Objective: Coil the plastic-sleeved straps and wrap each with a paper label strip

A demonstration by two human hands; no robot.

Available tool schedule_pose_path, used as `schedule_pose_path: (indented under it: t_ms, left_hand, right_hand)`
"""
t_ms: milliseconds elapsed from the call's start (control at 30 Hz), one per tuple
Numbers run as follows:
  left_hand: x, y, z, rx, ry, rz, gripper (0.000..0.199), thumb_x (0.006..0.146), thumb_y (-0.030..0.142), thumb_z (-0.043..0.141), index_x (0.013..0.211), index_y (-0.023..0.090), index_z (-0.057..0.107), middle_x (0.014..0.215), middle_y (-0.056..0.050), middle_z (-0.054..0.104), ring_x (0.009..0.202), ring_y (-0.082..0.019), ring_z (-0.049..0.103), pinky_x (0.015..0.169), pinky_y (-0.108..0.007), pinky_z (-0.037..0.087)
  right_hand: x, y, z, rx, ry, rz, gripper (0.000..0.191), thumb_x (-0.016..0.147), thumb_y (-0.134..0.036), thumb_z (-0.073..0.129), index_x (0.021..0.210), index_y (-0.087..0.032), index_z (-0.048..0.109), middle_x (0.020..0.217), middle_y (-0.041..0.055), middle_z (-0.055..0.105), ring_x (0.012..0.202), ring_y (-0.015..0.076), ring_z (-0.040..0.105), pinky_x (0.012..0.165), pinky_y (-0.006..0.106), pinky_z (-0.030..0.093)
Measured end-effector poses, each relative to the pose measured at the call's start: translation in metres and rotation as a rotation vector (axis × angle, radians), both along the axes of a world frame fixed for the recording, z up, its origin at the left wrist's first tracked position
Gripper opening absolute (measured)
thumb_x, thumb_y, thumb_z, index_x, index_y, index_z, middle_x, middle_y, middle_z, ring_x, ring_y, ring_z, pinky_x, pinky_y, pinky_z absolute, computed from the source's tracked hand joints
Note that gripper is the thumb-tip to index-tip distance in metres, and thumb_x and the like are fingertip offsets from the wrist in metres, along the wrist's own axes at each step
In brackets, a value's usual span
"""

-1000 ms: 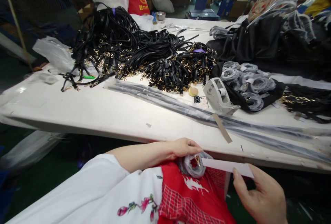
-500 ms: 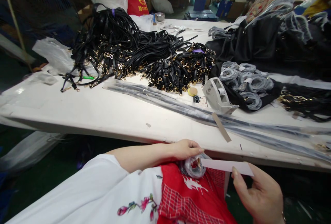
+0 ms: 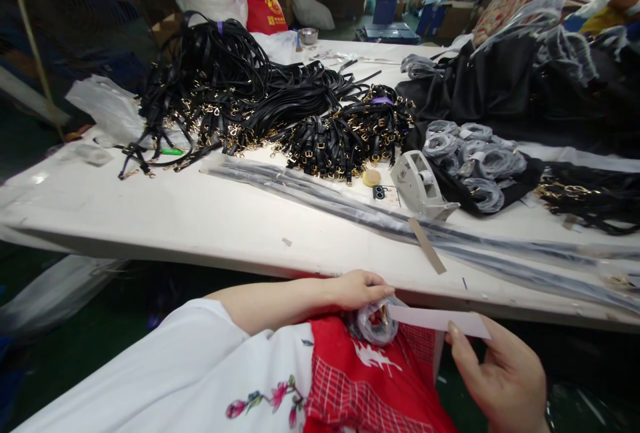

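My left hand point(image 3: 361, 288) is closed on a coiled strap in clear plastic point(image 3: 379, 328), held over the red apron at the table's front edge. Gold metal shows inside the coil. Between thumb and fingers, my right hand point(image 3: 500, 366) pinches one end of a white paper strip point(image 3: 437, 320). The strip's other end meets the coil beside my left fingers; whether it is stuck there I cannot tell. Similar wrapped coils point(image 3: 493, 158) lie on black material at the right of the table.
Long plastic-sleeved straps point(image 3: 350, 210) cross the white table point(image 3: 165, 213). A grey tape dispenser point(image 3: 420, 183), a phone point(image 3: 386, 195) and a brown strip point(image 3: 426, 246) lie nearby. Black straps with gold buckles point(image 3: 325, 143) are heaped behind; black bags point(image 3: 505, 80) fill the right.
Both hands, the coil and the paper strip stay almost where they were. The view has shifted very slightly.
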State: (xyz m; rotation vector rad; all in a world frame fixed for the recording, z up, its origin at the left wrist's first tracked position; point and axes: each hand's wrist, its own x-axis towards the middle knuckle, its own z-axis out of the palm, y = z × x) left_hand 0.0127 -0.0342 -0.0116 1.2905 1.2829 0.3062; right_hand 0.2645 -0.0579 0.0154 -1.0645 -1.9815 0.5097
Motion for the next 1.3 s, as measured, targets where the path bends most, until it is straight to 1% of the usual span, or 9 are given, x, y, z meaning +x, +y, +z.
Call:
schedule_pose_path:
  t_ms: [133, 267, 500, 633, 833, 1000, 1100, 1167, 1300]
  left_hand:
    - [0.001, -0.001, 0.001, -0.017, -0.016, -0.003, 0.046, 0.088, 0.052, 0.05, 0.099, 0.013, 0.071, 0.094, -0.006, 0.071, 0.082, -0.017, 0.061, 0.075, -0.026, 0.048]
    - [0.001, -0.002, 0.003, -0.022, -0.036, -0.006, 0.045, 0.088, 0.052, 0.051, 0.1, 0.013, 0.071, 0.095, -0.006, 0.072, 0.083, -0.017, 0.062, 0.077, -0.027, 0.048]
    - [-0.001, -0.003, 0.002, 0.008, -0.001, -0.019, 0.047, 0.087, 0.054, 0.051, 0.101, 0.013, 0.071, 0.092, -0.005, 0.071, 0.081, -0.016, 0.059, 0.077, -0.026, 0.047]
    - [-0.001, -0.003, 0.001, -0.004, -0.014, -0.036, 0.051, 0.087, 0.057, 0.05, 0.104, 0.014, 0.071, 0.092, -0.004, 0.071, 0.08, -0.016, 0.059, 0.076, -0.025, 0.046]
    - [-0.001, -0.005, 0.001, -0.018, -0.032, -0.029, 0.053, 0.087, 0.058, 0.05, 0.107, 0.014, 0.071, 0.096, -0.005, 0.071, 0.083, -0.016, 0.06, 0.075, -0.025, 0.046]
    - [0.0, -0.004, 0.0, -0.014, -0.018, -0.014, 0.052, 0.087, 0.058, 0.05, 0.108, 0.014, 0.071, 0.097, -0.004, 0.071, 0.085, -0.016, 0.06, 0.076, -0.025, 0.046]
    - [0.0, -0.003, 0.0, -0.004, -0.006, -0.02, 0.051, 0.087, 0.057, 0.05, 0.103, 0.014, 0.071, 0.094, -0.004, 0.071, 0.083, -0.016, 0.06, 0.077, -0.025, 0.046]
    - [0.001, -0.002, 0.001, 0.003, -0.001, -0.034, 0.051, 0.088, 0.057, 0.049, 0.101, 0.014, 0.071, 0.093, -0.004, 0.071, 0.082, -0.016, 0.06, 0.078, -0.025, 0.046]
    - [0.001, -0.001, 0.003, 0.021, 0.005, -0.06, 0.051, 0.088, 0.058, 0.049, 0.099, 0.014, 0.071, 0.093, -0.004, 0.071, 0.082, -0.016, 0.06, 0.078, -0.026, 0.046]
  right_hand:
    - [0.0, -0.002, -0.001, -0.012, 0.021, -0.003, 0.002, 0.087, -0.023, 0.063, 0.087, -0.022, 0.065, 0.072, 0.0002, 0.067, 0.062, 0.0149, 0.062, 0.061, 0.024, 0.047]
    - [0.0, -0.002, 0.001, 0.019, -0.01, 0.017, 0.004, 0.087, -0.021, 0.062, 0.089, -0.022, 0.066, 0.073, 0.0006, 0.068, 0.063, 0.0144, 0.063, 0.061, 0.024, 0.046]
    - [0.009, -0.007, -0.007, -0.014, 0.016, -0.097, 0.004, 0.086, -0.024, 0.066, 0.088, -0.022, 0.067, 0.073, 0.0001, 0.068, 0.064, 0.0147, 0.062, 0.064, 0.024, 0.047]
    - [0.007, -0.003, -0.006, -0.03, -0.005, -0.067, 0.006, 0.086, -0.026, 0.063, 0.088, -0.021, 0.068, 0.072, 0.0004, 0.068, 0.062, 0.0152, 0.063, 0.06, 0.023, 0.048]
    - [0.003, 0.004, -0.006, -0.046, -0.02, -0.092, 0.01, 0.088, -0.028, 0.062, 0.083, -0.021, 0.067, 0.068, -0.0002, 0.067, 0.058, 0.0145, 0.062, 0.057, 0.023, 0.048]
    - [-0.001, 0.0, -0.008, -0.012, -0.075, -0.061, 0.011, 0.087, -0.028, 0.063, 0.091, -0.02, 0.068, 0.076, 0.0041, 0.072, 0.063, 0.0176, 0.065, 0.055, 0.025, 0.049]
    - [-0.003, -0.002, -0.008, 0.005, -0.044, -0.022, 0.008, 0.088, -0.025, 0.061, 0.087, -0.02, 0.068, 0.075, 0.0047, 0.071, 0.063, 0.0181, 0.066, 0.053, 0.025, 0.05]
    - [-0.005, -0.003, -0.009, -0.019, 0.02, -0.008, 0.009, 0.088, -0.023, 0.059, 0.089, -0.021, 0.068, 0.08, 0.0055, 0.072, 0.069, 0.0193, 0.068, 0.057, 0.025, 0.053]
    - [-0.013, -0.001, -0.008, -0.182, 0.138, 0.034, 0.017, 0.09, -0.024, 0.058, 0.104, -0.02, 0.067, 0.097, 0.0079, 0.074, 0.086, 0.0228, 0.071, 0.073, 0.03, 0.059]
